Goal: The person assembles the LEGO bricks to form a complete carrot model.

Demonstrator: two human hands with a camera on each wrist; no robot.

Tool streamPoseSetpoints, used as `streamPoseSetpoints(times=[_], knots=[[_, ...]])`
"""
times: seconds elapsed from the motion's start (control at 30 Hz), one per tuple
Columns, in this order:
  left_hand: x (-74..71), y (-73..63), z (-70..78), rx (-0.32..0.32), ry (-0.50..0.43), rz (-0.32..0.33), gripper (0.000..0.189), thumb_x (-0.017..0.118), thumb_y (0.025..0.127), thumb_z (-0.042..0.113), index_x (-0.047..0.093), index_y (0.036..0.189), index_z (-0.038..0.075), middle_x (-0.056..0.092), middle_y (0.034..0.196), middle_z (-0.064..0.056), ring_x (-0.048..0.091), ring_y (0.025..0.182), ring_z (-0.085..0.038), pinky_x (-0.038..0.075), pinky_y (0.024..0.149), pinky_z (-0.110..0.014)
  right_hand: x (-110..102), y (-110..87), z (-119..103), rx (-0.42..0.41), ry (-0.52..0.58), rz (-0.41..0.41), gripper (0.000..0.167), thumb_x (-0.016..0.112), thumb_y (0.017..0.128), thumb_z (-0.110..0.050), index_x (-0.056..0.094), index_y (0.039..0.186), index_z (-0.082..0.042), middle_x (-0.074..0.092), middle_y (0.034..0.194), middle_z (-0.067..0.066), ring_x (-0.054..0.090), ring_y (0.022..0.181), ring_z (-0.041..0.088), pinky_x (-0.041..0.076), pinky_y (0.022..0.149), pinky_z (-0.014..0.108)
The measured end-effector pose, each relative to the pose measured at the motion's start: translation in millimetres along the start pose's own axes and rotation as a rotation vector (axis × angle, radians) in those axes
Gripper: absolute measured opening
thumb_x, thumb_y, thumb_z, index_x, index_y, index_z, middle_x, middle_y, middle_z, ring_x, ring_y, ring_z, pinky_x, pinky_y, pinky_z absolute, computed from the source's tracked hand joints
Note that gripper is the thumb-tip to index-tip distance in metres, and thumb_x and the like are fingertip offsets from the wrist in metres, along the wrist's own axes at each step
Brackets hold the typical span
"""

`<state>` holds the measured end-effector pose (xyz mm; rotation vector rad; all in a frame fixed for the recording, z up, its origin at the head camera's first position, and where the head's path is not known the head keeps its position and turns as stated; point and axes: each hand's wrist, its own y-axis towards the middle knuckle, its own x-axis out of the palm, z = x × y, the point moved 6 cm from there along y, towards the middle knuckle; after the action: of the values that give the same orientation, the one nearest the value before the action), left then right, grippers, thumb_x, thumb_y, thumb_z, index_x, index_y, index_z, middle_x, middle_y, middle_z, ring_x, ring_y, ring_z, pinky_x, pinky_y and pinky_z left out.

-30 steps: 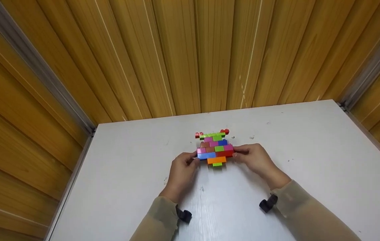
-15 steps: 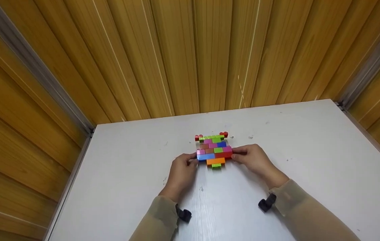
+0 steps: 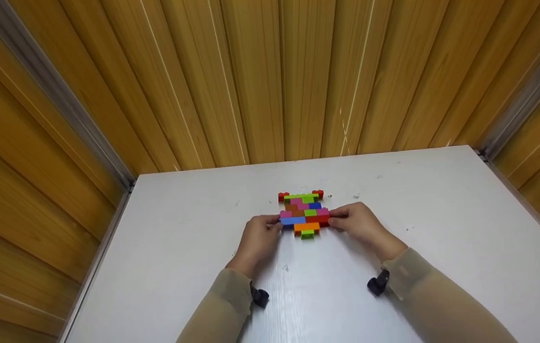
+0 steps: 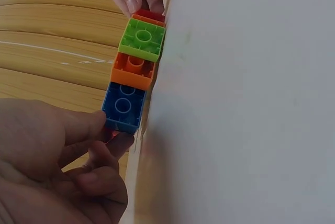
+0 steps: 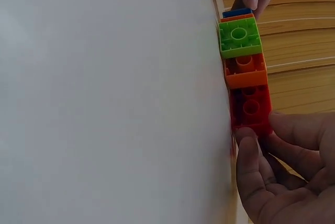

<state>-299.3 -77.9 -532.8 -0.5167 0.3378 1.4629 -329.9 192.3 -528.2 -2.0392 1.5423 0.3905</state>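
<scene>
A flat figure of joined toy building bricks lies at the middle of the white table, its narrow end toward me. My left hand pinches its left edge at the blue brick. On the opposite edge, the thumb and fingers of my right hand grip the red brick. The green brick and orange brick at the near end show their hollow undersides in both wrist views. Two red bricks stick out at the far corners. My fingertips behind the edges are partly hidden.
The white table runs back to a wood-patterned panel wall, with more panels at left and right. Small dark marks dot the tabletop. A black wrist camera sits at the right cuff.
The far end of the brick figure has come down toward the table, so it looks flatter than a second ago. Both hands keep their hold and have barely shifted.
</scene>
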Motion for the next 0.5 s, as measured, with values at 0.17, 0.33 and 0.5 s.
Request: streamPoseSetpoints(times=[0.17, 0.33, 0.5], knots=[[2.8, 7.7, -0.9, -0.032, 0.032, -0.030, 0.034, 0.066, 0.114, 0.016, 0.076, 0.146, 0.009, 0.075, 0.150, -0.012, 0.064, 0.151, -0.032, 0.050, 0.128, -0.054, -3, 6.4, -2, -0.013, -0.058, -0.007, 0.035, 0.076, 0.109, -0.019, 0.079, 0.138, 0.000, 0.083, 0.129, 0.018, 0.068, 0.095, 0.018, 0.056, 0.081, 0.022], [-0.6, 13.2, -1.9, -0.057, 0.055, -0.037, 0.035, 0.067, 0.114, 0.018, 0.075, 0.147, 0.010, 0.075, 0.150, -0.011, 0.062, 0.154, -0.034, 0.046, 0.132, -0.056, 0, 12.4, -5, 0.009, -0.043, -0.018, 0.035, 0.075, 0.110, -0.020, 0.079, 0.139, -0.002, 0.082, 0.131, 0.017, 0.065, 0.098, 0.021, 0.056, 0.083, 0.022], [-16.8, 11.9, -6.9, -0.106, 0.051, -0.039, 0.042, 0.075, 0.110, 0.034, 0.076, 0.146, 0.012, 0.076, 0.145, -0.008, 0.070, 0.138, -0.031, 0.055, 0.125, -0.053, -4, 15.9, -2, 0.021, -0.025, -0.008, 0.041, 0.072, 0.112, -0.028, 0.076, 0.144, -0.002, 0.083, 0.128, 0.015, 0.069, 0.102, 0.021, 0.061, 0.093, 0.027]])
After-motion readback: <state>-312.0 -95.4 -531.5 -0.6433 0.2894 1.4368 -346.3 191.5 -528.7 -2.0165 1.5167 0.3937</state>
